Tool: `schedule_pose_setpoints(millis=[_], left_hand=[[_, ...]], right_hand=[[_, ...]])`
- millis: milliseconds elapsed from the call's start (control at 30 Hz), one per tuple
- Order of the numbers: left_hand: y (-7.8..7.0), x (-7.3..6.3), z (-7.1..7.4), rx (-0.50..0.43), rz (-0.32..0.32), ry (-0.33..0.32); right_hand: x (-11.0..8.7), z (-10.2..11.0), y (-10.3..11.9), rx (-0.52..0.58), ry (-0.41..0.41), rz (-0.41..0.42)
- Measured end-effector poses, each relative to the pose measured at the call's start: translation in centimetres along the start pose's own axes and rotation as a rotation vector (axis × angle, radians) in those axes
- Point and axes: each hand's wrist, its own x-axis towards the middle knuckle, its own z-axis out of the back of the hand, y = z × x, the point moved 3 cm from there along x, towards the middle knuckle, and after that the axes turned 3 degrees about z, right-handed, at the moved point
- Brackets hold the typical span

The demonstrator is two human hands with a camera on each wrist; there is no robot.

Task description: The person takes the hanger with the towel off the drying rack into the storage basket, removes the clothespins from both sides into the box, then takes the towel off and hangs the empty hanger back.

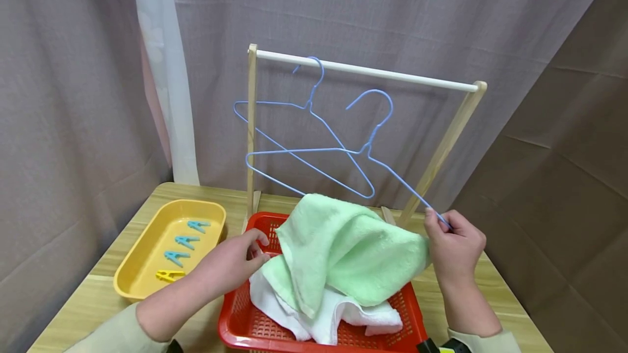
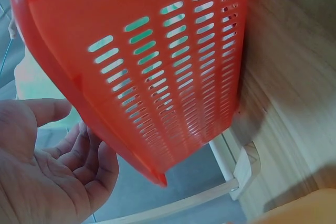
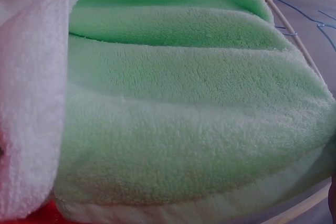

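A light blue wire hanger (image 1: 314, 150) tilts in front of the rack. My right hand (image 1: 456, 244) grips its lower right corner. Over its bottom bar drapes a pale green towel (image 1: 343, 244), which reaches down into a red basket (image 1: 227, 317) and fills much of the right wrist view. My left hand (image 1: 235, 260) is by the basket's left rim, near the towel's left edge. Its fingers are loosely bent around nothing, as the left wrist view also shows. A white towel (image 1: 294, 317) lies in the basket beneath the green one.
A wooden rack with a white rail (image 1: 392, 73) stands behind the basket; a second blue hanger (image 1: 279, 103) hangs on it. At left, a yellow tray (image 1: 125, 274) holds three teal clothespins (image 1: 186, 241) and one yellow clothespin (image 1: 170, 275). Grey curtains (image 1: 441, 15) hang behind.
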Motion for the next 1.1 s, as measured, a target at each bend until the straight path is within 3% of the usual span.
schedule_pose_setpoints(millis=[200,400,600,900,1100], left_hand=[[-0.1,0.0,0.3,0.004,0.018,-0.001],[-0.3,-0.1,0.7,0.015,-0.020,-0.029],[-0.6,0.0,1.3,0.005,-0.033,-0.045],[-1.2,0.4,2.2,-0.016,-0.064,-0.107],[-1.6,0.5,2.5,-0.050,-0.067,-0.121]], right_hand=[[0.0,0.0,0.6,0.012,0.022,0.007],[0.0,0.0,1.9,0.025,0.043,0.009],[0.0,-0.2,0.4,0.006,0.060,0.009],[-0.3,-0.5,0.0,-0.024,0.062,0.084],[-0.2,-0.7,1.5,-0.013,0.068,0.116]])
